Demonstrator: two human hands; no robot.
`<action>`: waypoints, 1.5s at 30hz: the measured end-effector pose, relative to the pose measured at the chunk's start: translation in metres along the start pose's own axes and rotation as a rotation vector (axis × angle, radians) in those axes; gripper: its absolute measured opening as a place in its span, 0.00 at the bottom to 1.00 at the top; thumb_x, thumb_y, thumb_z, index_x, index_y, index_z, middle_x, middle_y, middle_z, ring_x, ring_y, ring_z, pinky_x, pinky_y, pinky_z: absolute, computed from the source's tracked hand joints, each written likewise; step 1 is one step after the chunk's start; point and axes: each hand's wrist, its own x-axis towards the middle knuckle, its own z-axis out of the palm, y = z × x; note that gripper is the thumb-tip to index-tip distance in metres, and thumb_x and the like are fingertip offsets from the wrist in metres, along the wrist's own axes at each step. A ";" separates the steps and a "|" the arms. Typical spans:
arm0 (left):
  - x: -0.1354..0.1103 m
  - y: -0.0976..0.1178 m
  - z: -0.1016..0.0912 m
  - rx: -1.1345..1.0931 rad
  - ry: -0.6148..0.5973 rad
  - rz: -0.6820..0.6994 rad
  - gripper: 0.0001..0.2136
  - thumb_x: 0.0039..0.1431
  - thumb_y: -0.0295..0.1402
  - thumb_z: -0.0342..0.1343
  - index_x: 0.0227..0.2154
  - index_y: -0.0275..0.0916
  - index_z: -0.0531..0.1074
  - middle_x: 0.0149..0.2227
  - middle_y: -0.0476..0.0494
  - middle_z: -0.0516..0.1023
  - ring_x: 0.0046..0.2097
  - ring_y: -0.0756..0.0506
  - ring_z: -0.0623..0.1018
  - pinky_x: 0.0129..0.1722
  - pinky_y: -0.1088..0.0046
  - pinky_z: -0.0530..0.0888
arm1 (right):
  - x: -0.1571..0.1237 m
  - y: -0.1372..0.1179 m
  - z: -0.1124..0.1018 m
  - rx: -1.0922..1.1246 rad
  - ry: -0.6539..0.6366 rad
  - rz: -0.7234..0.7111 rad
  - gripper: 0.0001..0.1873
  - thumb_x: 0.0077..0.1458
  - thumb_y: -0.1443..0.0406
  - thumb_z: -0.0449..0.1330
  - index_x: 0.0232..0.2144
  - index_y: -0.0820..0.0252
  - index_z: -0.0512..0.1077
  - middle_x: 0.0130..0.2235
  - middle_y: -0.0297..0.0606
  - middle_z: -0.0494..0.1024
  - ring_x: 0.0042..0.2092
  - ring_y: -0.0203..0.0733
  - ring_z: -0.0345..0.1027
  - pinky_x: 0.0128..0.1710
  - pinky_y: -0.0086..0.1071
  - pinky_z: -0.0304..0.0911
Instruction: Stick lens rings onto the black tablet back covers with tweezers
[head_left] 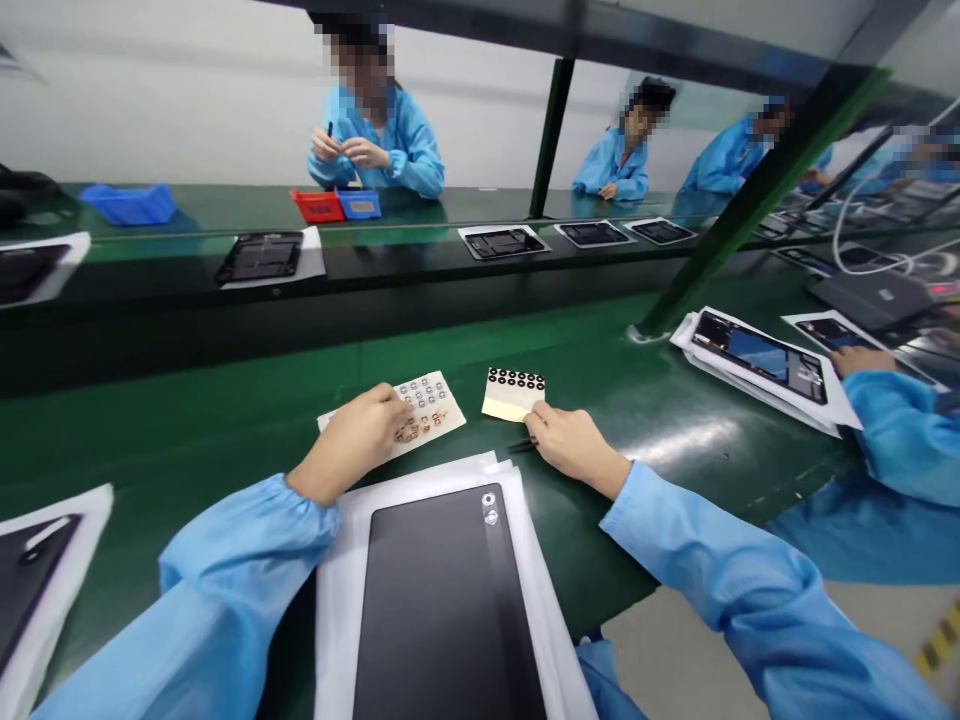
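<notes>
My left hand [358, 437] is closed over a pale sticker sheet [433, 400] with rows of small rings and reddish-brown marks; the hand hides its middle. My right hand [574, 445] pinches the lower right corner of a smaller sheet of black ring stickers [514, 395], its lower strip yellowish. Dark tweezers [522, 445] stick out beside the right fingers; whether that hand also grips them, I cannot tell. Nearest me, below both hands, a dark tablet back cover [446, 610] with two round camera openings near its top right corner lies on white sheets [337, 600].
To the right, a tablet assembly [757, 355] lies on stacked white sheets, near a co-worker's hand [862, 360]. Another dark panel [30, 570] is at left. A green post [750, 210] slants up from the bench. Beyond, a raised ledge carries tablet parts [266, 255]; co-workers sit behind.
</notes>
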 end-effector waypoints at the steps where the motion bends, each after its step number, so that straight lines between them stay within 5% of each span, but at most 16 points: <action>1: 0.005 0.007 0.001 -0.063 -0.029 -0.048 0.10 0.60 0.40 0.59 0.28 0.41 0.79 0.33 0.41 0.78 0.34 0.42 0.78 0.40 0.64 0.76 | 0.000 -0.001 0.002 0.020 0.017 0.010 0.11 0.69 0.70 0.50 0.43 0.64 0.73 0.46 0.47 0.76 0.39 0.42 0.73 0.27 0.33 0.51; 7: 0.039 0.066 0.060 -0.609 -0.324 -0.296 0.21 0.66 0.52 0.54 0.33 0.38 0.78 0.31 0.38 0.82 0.34 0.42 0.83 0.39 0.63 0.83 | -0.006 -0.011 0.015 0.135 0.115 -0.007 0.09 0.69 0.64 0.52 0.42 0.59 0.73 0.43 0.39 0.76 0.40 0.38 0.71 0.32 0.31 0.54; 12: 0.038 0.082 0.093 -0.822 -0.307 -0.404 0.14 0.62 0.42 0.63 0.43 0.38 0.73 0.40 0.37 0.83 0.41 0.43 0.85 0.47 0.61 0.83 | -0.019 0.005 0.014 0.233 0.163 0.040 0.07 0.66 0.66 0.53 0.43 0.59 0.70 0.47 0.38 0.75 0.38 0.36 0.70 0.33 0.29 0.56; 15: 0.027 0.071 0.094 -0.794 -0.232 -0.384 0.22 0.62 0.48 0.63 0.50 0.38 0.70 0.43 0.38 0.82 0.43 0.43 0.85 0.48 0.61 0.82 | -0.022 0.016 0.013 0.368 0.155 0.076 0.09 0.63 0.70 0.55 0.45 0.57 0.69 0.47 0.36 0.75 0.39 0.36 0.70 0.34 0.28 0.58; 18: 0.023 0.061 0.093 -0.715 -0.241 -0.328 0.23 0.57 0.51 0.66 0.42 0.36 0.74 0.38 0.39 0.83 0.40 0.42 0.85 0.46 0.63 0.81 | -0.020 0.022 0.016 0.404 0.159 0.111 0.14 0.62 0.73 0.54 0.48 0.55 0.69 0.47 0.36 0.76 0.42 0.37 0.72 0.39 0.28 0.61; 21: 0.025 0.059 0.095 -0.626 -0.230 -0.320 0.18 0.56 0.49 0.66 0.34 0.37 0.75 0.33 0.40 0.84 0.37 0.42 0.85 0.40 0.66 0.80 | -0.017 0.023 0.022 0.415 0.179 0.153 0.15 0.63 0.73 0.54 0.50 0.56 0.69 0.49 0.38 0.76 0.47 0.39 0.73 0.44 0.29 0.64; 25: 0.030 0.068 0.099 -0.524 -0.140 -0.347 0.13 0.57 0.39 0.66 0.39 0.40 0.72 0.27 0.49 0.82 0.28 0.45 0.83 0.29 0.71 0.76 | -0.019 0.017 0.019 0.326 0.190 0.232 0.16 0.68 0.66 0.55 0.56 0.55 0.69 0.54 0.42 0.72 0.44 0.39 0.74 0.40 0.29 0.65; 28: 0.033 0.074 0.100 -0.511 -0.090 -0.370 0.17 0.53 0.31 0.68 0.43 0.42 0.70 0.23 0.56 0.79 0.21 0.48 0.78 0.28 0.73 0.72 | -0.021 0.008 0.009 0.171 0.091 0.154 0.17 0.72 0.61 0.50 0.58 0.53 0.69 0.57 0.44 0.71 0.41 0.39 0.75 0.35 0.30 0.64; 33: 0.038 0.078 0.102 -0.675 -0.121 -0.497 0.23 0.53 0.29 0.70 0.49 0.36 0.69 0.24 0.52 0.79 0.24 0.47 0.81 0.30 0.71 0.77 | -0.012 0.001 -0.006 0.037 -0.076 0.024 0.17 0.69 0.72 0.48 0.51 0.66 0.73 0.52 0.53 0.75 0.38 0.43 0.76 0.33 0.32 0.63; 38: 0.029 0.084 0.104 -0.891 -0.177 -0.528 0.10 0.55 0.29 0.69 0.35 0.35 0.73 0.26 0.49 0.76 0.30 0.48 0.83 0.35 0.73 0.81 | -0.002 0.016 -0.021 0.110 -0.082 -0.059 0.11 0.66 0.69 0.56 0.42 0.63 0.79 0.46 0.46 0.78 0.39 0.41 0.76 0.36 0.31 0.65; 45: 0.020 0.081 0.104 -0.960 -0.210 -0.431 0.13 0.57 0.22 0.64 0.45 0.36 0.76 0.34 0.47 0.80 0.31 0.51 0.82 0.37 0.74 0.82 | 0.036 0.017 -0.013 0.748 0.297 0.054 0.12 0.64 0.59 0.64 0.45 0.58 0.82 0.42 0.40 0.80 0.42 0.39 0.74 0.43 0.30 0.66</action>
